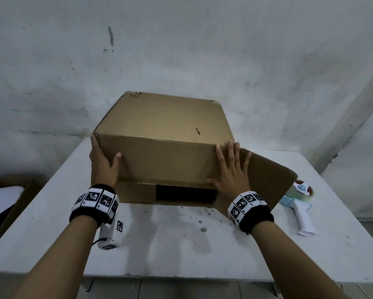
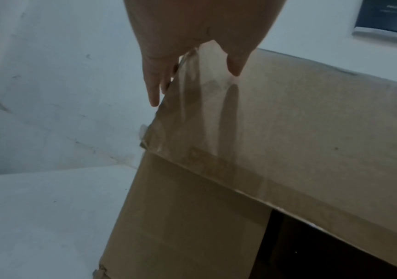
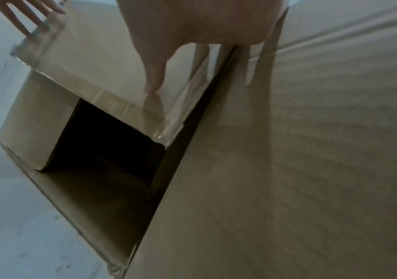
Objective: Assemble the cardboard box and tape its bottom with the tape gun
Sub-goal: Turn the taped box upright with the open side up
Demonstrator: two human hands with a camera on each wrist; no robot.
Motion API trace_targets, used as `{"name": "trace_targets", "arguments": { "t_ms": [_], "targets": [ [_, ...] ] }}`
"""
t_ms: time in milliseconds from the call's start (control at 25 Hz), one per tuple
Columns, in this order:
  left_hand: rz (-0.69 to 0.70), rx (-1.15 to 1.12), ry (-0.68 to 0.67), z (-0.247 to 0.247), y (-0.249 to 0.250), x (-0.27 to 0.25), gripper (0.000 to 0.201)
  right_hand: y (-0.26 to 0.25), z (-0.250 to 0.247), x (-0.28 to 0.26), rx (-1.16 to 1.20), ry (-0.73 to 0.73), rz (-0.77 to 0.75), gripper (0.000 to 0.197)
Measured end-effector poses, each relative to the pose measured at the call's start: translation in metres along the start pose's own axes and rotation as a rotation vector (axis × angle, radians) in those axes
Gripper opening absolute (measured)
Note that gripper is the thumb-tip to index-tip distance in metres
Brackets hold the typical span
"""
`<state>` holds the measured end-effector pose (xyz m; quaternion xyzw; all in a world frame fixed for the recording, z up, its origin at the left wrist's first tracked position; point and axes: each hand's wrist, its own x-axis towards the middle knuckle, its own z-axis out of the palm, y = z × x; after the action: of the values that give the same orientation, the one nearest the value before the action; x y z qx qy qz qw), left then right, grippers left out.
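Observation:
A brown cardboard box (image 1: 164,126) lies on the white table (image 1: 159,234), its near end facing me. A folded-down flap covers the top half of that end, and a dark opening (image 1: 185,193) gapes below it. My left hand (image 1: 104,162) cups the near left corner, fingers straight along the side, thumb on the flap. My right hand (image 1: 233,169) presses flat on the flap's right end, beside a side flap (image 1: 267,175) that stands out to the right. The left wrist view shows the left hand (image 2: 192,37) on a glossy box (image 2: 312,132) edge. The tape gun (image 1: 300,203) lies right of the box, untouched.
A grey wall stands close behind the box. At the far left, off the table, another piece of cardboard (image 1: 6,203) holds a white sheet. The table's front edge runs just under my forearms.

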<state>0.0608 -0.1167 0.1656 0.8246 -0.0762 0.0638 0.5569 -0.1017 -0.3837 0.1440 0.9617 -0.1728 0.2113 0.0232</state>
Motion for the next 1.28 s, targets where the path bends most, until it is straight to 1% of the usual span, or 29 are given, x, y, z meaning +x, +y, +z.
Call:
{"name": "trace_targets", "arguments": {
  "t_ms": [40,120,160,200,320,360,400,480,520,560,600,680,760,800,840,920,1000,1080,1120,1200,1240,1280],
  "targets": [
    [-0.022,-0.023,-0.007,-0.001,-0.003,-0.003,0.076,0.001,-0.004,0.003,0.062,-0.022,0.02,0.123],
    [-0.06,-0.044,-0.025,0.0,-0.01,-0.009,0.072,-0.002,-0.014,0.01,0.247,-0.083,0.118,0.11],
    [-0.071,-0.043,-0.031,0.0,-0.012,-0.013,0.07,-0.005,-0.018,0.013,0.293,-0.069,0.166,0.104],
    [-0.076,-0.035,-0.024,0.001,-0.013,-0.017,0.069,-0.009,-0.022,0.016,0.283,-0.053,0.191,0.102],
    [-0.087,-0.025,0.037,0.006,-0.013,-0.029,0.065,-0.008,-0.024,0.017,0.237,-0.079,0.158,0.101],
    [-0.088,-0.029,0.048,0.008,-0.013,-0.033,0.065,-0.004,-0.025,0.016,0.276,-0.059,0.151,0.098],
    [-0.09,-0.031,0.051,0.011,-0.014,-0.036,0.066,0.0,-0.025,0.015,0.344,-0.008,0.163,0.092],
    [-0.096,-0.017,0.056,0.014,-0.015,-0.041,0.069,0.006,-0.024,0.012,0.425,0.146,0.252,0.079],
    [-0.1,-0.012,0.062,0.015,-0.014,-0.043,0.069,0.007,-0.021,0.011,0.392,0.19,0.32,0.076],
    [-0.109,-0.011,0.065,0.015,-0.013,-0.045,0.069,0.008,-0.018,0.009,0.365,0.191,0.382,0.076],
    [-0.116,-0.01,0.063,0.014,-0.012,-0.046,0.068,0.007,-0.014,0.009,0.393,0.165,0.418,0.078],
    [-0.126,0.002,0.046,0.011,-0.011,-0.047,0.068,0.008,-0.009,0.009,0.614,0.109,0.391,0.08],
    [-0.125,0.026,0.034,0.008,-0.011,-0.048,0.068,0.011,-0.015,0.013,0.879,0.107,0.351,0.073],
    [-0.124,0.048,0.031,0.006,-0.011,-0.05,0.068,0.012,-0.019,0.015,0.953,0.112,0.349,0.067],
    [-0.124,0.079,0.028,0.005,-0.009,-0.052,0.067,0.014,-0.023,0.017,0.963,0.121,0.351,0.063],
    [-0.127,0.172,0.017,-0.001,-0.005,-0.055,0.062,0.017,-0.028,0.016,0.886,0.109,0.322,0.06],
    [-0.1,0.277,0.014,-0.012,-0.004,-0.058,0.057,0.018,-0.029,0.012,0.764,0.029,0.284,0.066],
    [-0.054,0.299,-0.002,-0.03,-0.002,-0.062,0.051,0.022,-0.03,0.007,0.686,-0.061,0.241,0.073],
    [-0.037,0.255,-0.012,-0.04,0.0,-0.065,0.049,0.025,-0.033,0.004,0.707,-0.089,0.215,0.069],
    [-0.003,0.039,-0.034,-0.062,0.007,-0.067,0.045,0.034,-0.044,0.001,0.891,-0.1,0.182,0.05],
    [0.022,-0.078,-0.048,-0.071,0.012,-0.068,0.04,0.042,-0.049,0.0,0.985,-0.074,0.187,0.044],
    [0.045,-0.176,-0.055,-0.077,0.018,-0.067,0.032,0.051,-0.053,-0.002,1.057,-0.031,0.202,0.042]
  ]
}}
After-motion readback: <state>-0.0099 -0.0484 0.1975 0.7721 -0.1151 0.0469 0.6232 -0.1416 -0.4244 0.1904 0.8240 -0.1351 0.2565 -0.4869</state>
